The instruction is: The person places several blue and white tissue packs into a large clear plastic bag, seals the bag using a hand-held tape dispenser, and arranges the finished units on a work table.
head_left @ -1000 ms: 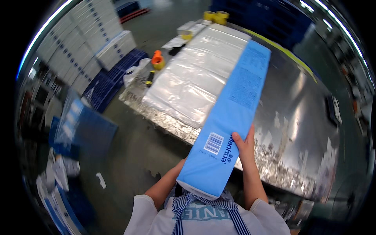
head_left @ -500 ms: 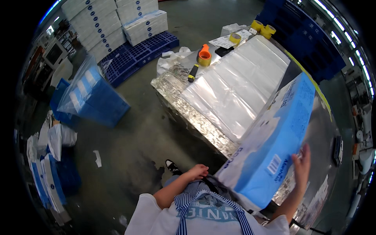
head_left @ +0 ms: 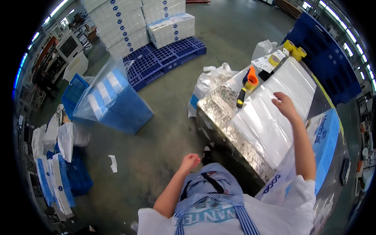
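My right hand (head_left: 284, 105) is stretched out over a flat stack of clear plastic bags (head_left: 270, 121) on the metal table. Its fingers are slightly bent and apart, with nothing held. A blue-and-white printed package (head_left: 326, 135) lies along the table's right side, partly hidden behind my right arm. In front of my body, off the table's left edge, hangs my left hand (head_left: 190, 161). Its fingers are curled in and nothing shows in them. Beyond the bags lie a yellow-and-black cutter (head_left: 241, 98) and an orange tape dispenser (head_left: 252, 80).
The metal table (head_left: 250, 147) also bears yellow tape rolls (head_left: 290, 46). On the left stands a blue bin (head_left: 133, 113) with packs under clear plastic. White packages are stacked on a blue pallet (head_left: 172, 62). Tall blue pallets (head_left: 321, 58) stand at the far right. Paper scrap (head_left: 113, 163) lies on the floor.
My right hand has left the side of the blue-and-white package and reached forward over the plastic bags. My left hand stays low by my body. The view has turned left.
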A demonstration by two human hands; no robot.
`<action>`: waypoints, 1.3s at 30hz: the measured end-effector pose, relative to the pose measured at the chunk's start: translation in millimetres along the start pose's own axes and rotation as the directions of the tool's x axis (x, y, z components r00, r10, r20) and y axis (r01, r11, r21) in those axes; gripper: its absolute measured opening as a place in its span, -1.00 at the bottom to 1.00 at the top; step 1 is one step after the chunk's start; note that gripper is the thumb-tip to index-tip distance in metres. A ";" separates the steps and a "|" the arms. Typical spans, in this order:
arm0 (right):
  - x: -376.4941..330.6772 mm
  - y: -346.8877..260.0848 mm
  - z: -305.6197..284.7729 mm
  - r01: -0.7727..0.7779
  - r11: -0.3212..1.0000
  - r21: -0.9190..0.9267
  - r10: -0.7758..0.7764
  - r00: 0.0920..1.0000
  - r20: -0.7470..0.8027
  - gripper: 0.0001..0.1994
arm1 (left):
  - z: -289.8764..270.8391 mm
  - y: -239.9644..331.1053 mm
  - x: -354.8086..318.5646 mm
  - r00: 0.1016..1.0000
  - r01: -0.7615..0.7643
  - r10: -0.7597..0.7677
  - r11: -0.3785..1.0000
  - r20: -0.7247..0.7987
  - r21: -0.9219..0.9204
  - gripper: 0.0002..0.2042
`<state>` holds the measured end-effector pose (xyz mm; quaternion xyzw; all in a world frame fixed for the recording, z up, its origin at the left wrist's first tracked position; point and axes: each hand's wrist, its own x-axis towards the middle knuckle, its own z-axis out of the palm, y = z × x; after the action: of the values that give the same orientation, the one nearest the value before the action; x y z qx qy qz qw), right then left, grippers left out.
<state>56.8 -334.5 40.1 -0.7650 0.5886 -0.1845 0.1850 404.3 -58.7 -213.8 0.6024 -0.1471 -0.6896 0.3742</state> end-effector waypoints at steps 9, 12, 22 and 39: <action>240.1 79.7 176.1 -0.413 0.907 0.083 0.420 0.903 -0.095 -0.55 | -201.1 -65.8 2.6 0.770 0.010 -0.068 0.995 -0.635 -0.095 -0.85; 270.1 107.8 227.4 -0.192 0.975 0.107 0.215 0.938 -0.271 -0.43 | -241.5 -69.5 -25.7 0.651 0.193 -0.280 0.960 -0.705 -0.202 -0.86; 299.1 47.8 223.3 -0.593 0.764 0.254 0.641 0.742 -0.198 -0.58 | -172.5 -61.7 -29.2 0.583 0.244 -0.467 0.881 -0.665 -0.405 -0.72; 263.7 -460.5 489.6 0.541 0.764 0.352 -0.645 0.616 0.453 -0.49 | -596.6 295.4 73.9 0.601 0.390 0.596 0.363 -0.533 0.846 -0.52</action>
<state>747.9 -447.9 -135.2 -0.9154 0.2031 -0.0604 0.3422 1066.1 -162.0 -211.7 0.9228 -0.3681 -0.1061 0.0401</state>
